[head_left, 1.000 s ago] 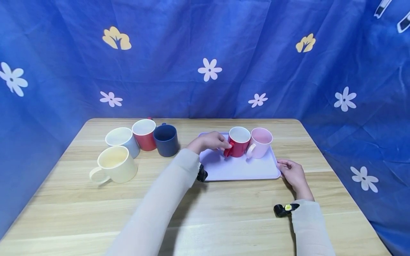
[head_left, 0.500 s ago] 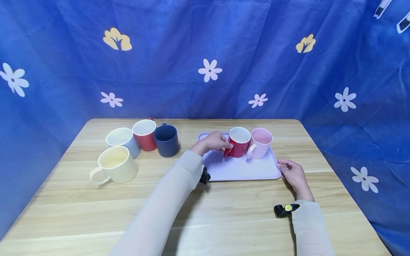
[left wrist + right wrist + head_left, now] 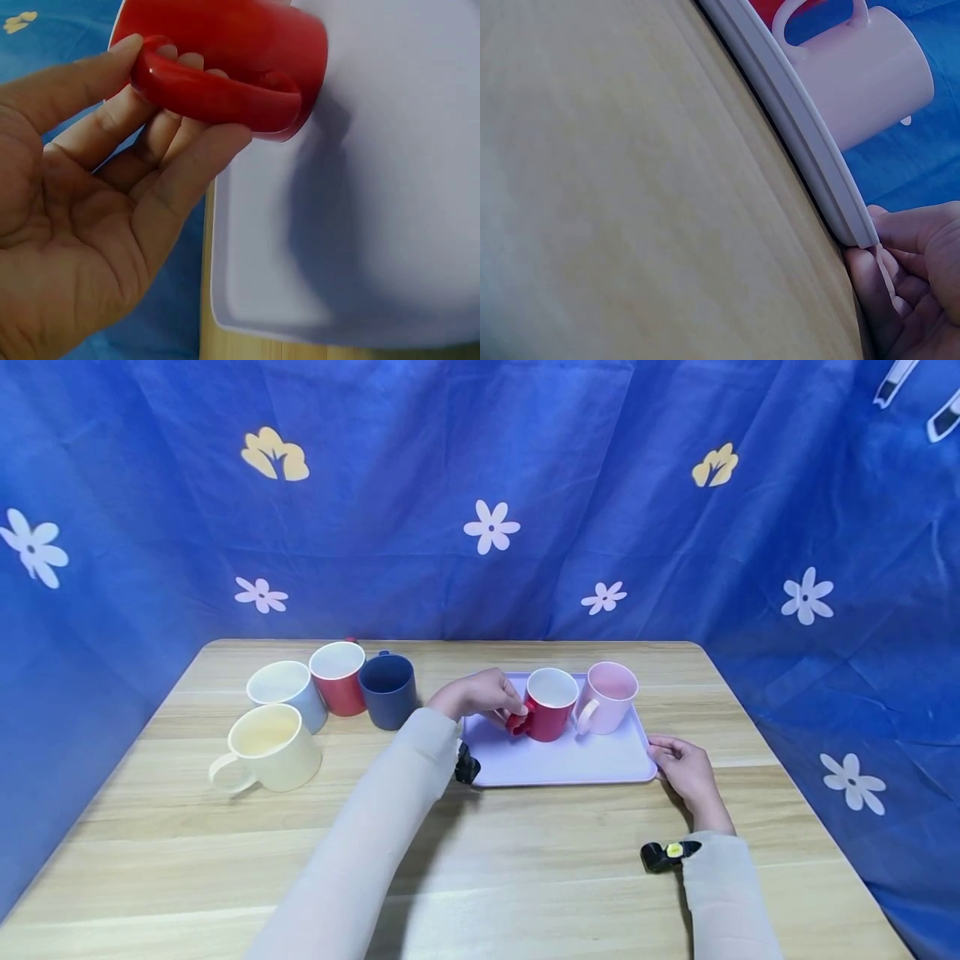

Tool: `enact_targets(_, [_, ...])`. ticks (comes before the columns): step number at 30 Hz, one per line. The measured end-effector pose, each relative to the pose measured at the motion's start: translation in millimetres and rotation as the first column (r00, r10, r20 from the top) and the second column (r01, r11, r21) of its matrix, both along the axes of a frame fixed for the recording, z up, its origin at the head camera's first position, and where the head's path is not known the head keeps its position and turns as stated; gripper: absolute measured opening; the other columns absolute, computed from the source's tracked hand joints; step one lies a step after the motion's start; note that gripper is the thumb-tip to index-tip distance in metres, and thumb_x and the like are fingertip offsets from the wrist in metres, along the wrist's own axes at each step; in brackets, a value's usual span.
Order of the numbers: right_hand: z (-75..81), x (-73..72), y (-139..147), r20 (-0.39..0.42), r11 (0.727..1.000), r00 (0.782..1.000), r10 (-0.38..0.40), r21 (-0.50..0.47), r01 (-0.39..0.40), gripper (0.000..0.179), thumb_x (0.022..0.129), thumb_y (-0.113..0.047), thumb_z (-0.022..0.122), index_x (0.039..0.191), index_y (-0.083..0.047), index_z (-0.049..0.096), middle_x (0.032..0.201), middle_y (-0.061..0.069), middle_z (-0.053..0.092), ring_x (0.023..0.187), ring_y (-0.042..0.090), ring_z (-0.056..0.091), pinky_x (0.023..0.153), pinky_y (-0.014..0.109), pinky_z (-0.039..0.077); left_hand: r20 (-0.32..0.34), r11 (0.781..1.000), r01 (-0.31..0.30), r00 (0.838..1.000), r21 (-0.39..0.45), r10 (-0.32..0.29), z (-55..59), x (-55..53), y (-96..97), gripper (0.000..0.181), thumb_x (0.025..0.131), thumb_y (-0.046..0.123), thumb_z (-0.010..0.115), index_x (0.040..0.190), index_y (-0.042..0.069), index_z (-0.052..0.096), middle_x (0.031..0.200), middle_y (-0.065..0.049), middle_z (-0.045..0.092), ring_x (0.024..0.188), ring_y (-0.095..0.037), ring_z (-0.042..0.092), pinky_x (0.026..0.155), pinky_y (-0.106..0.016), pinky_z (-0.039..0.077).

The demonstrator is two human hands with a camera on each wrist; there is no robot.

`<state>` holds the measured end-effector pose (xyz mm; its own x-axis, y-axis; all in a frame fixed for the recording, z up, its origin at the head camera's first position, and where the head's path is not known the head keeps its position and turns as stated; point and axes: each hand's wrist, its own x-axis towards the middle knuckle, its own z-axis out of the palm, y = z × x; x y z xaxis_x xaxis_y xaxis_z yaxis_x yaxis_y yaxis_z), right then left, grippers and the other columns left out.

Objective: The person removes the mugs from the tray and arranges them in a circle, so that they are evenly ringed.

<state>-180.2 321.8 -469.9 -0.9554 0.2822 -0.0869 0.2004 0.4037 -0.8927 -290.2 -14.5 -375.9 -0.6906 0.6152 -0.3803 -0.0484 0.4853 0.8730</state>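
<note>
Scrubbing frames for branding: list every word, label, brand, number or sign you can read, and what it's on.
Readable text: none.
Yellow sticker on the right wrist's black camera: dark marks, too small to read.
Mugs and tray: no lettering on the sides shown.
Curtain: no lettering in view.

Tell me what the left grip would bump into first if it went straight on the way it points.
The body of the red mug, whose handle the left grip holds. Beyond it, probably the pink mug, though depth is hard to judge.
</note>
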Motion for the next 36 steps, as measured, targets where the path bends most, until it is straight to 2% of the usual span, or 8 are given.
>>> enact_targets(5, [-0.2, 0.4, -0.4, 0.009, 1.0, 1.0, -0.004, 0.003, 0.004, 0.032, 0.095, -0.013, 0.058, 0.122, 0.006, 0.06, 0.102, 0.012, 0.065, 0.075, 0.003, 0.058, 0.063, 0.019, 0.052, 0.014, 0.999, 0.044, 0.999, 0.0, -0.044, -0.1, 2.3, -11.3, 0.018, 0.088, 0.003, 0.064, 0.096, -0.013, 0.068, 0.083, -0.017, 0.069, 0.073, -0.019, 0.063, 0.076, -0.037, 0.055])
enact_targets(12, [-0.3, 1.4, -1.1, 0.012, 1.0, 1.0, 0.007, 0.02, -0.007, 0.033, 0.095, -0.014, 0.058, 0.122, 0.006, 0.06, 0.105, 0.015, 0.065, 0.075, 0.004, 0.059, 0.063, 0.019, 0.052, -0.038, 0.992, 0.124, 0.992, 0.016, -0.123, -2.6, 8.5, -24.3, 0.016, 0.089, 0.0, 0.063, 0.096, -0.013, 0.069, 0.078, -0.011, 0.069, 0.07, -0.015, 0.062, 0.074, -0.037, 0.055])
enact_targets(18, [-0.6, 2.9, -2.4, 0.02, 1.0, 1.0, 0.002, 0.029, -0.002, 0.032, 0.095, -0.014, 0.058, 0.122, 0.004, 0.061, 0.105, 0.015, 0.064, 0.074, 0.004, 0.058, 0.063, 0.019, 0.052, -0.036, 0.984, 0.166, 0.986, 0.06, -0.164, -2.2, 17.2, -35.5, 0.015, 0.089, -0.002, 0.062, 0.095, -0.015, 0.068, 0.076, -0.009, 0.068, 0.071, -0.014, 0.061, 0.073, -0.038, 0.055])
enact_targets(24, [0.8, 2.9, -3.2, 0.024, 1.0, 1.0, -0.018, 0.024, 0.017, 0.032, 0.095, -0.015, 0.059, 0.121, 0.004, 0.061, 0.101, 0.012, 0.065, 0.073, 0.003, 0.057, 0.062, 0.019, 0.051, -0.03, 0.974, 0.196, 0.981, 0.111, -0.194, 7.8, 26.3, -46.2, 0.018, 0.09, -0.003, 0.06, 0.098, -0.019, 0.065, 0.076, -0.007, 0.067, 0.072, -0.014, 0.062, 0.074, -0.037, 0.055])
enact_targets(29, [2.1, 2.2, -3.6, 0.023, 1.0, 1.0, -0.019, 0.011, 0.019, 0.033, 0.095, -0.015, 0.059, 0.122, 0.004, 0.061, 0.1, 0.01, 0.066, 0.073, 0.002, 0.057, 0.061, 0.019, 0.051, -0.047, 0.974, 0.204, 0.979, 0.103, -0.2, 19.1, 34.7, -58.7, 0.018, 0.09, -0.002, 0.061, 0.099, -0.018, 0.065, 0.075, -0.004, 0.067, 0.071, -0.012, 0.061, 0.071, -0.034, 0.055])
enact_targets(36, [0.7, 2.1, -3.2, 0.024, 1.0, 1.0, -0.017, 0.026, 0.016, 0.032, 0.095, -0.015, 0.059, 0.121, 0.004, 0.061, 0.102, 0.012, 0.066, 0.073, 0.003, 0.057, 0.061, 0.019, 0.051, -0.06, 0.975, 0.2, 0.979, 0.093, -0.195, 28.3, 47.6, -80.0, 0.019, 0.089, -0.001, 0.063, 0.098, -0.017, 0.066, 0.077, -0.006, 0.068, 0.073, -0.013, 0.061, 0.074, -0.041, 0.055])
